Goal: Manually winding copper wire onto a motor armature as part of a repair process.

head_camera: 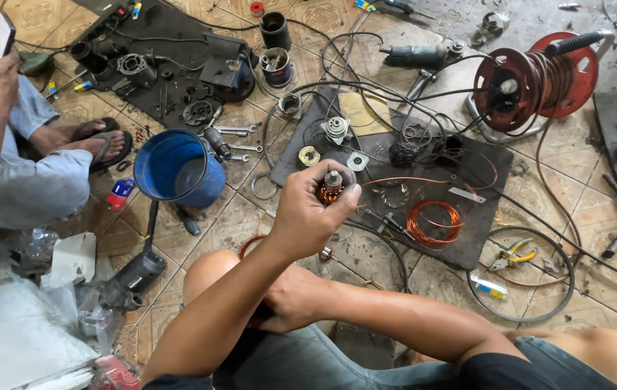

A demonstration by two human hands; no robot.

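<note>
The left hand (308,213) is raised over the tiled floor (236,209), its fingers (341,196) clenched around a small motor rotor (330,186) wound with copper wire, the metal shaft end pointing up. The right hand (290,300) rests low by the bare knee (211,271); whether its fingers are clenched or released cannot be told. Just beyond the rotor lies a dark mat (467,217) carrying a coil of copper wire (433,220) and small metal parts. A blue bucket (178,170) stands to the left, a red cable reel (532,79) far right. Another person's sandalled feet (95,141) sit near the bucket.
</note>
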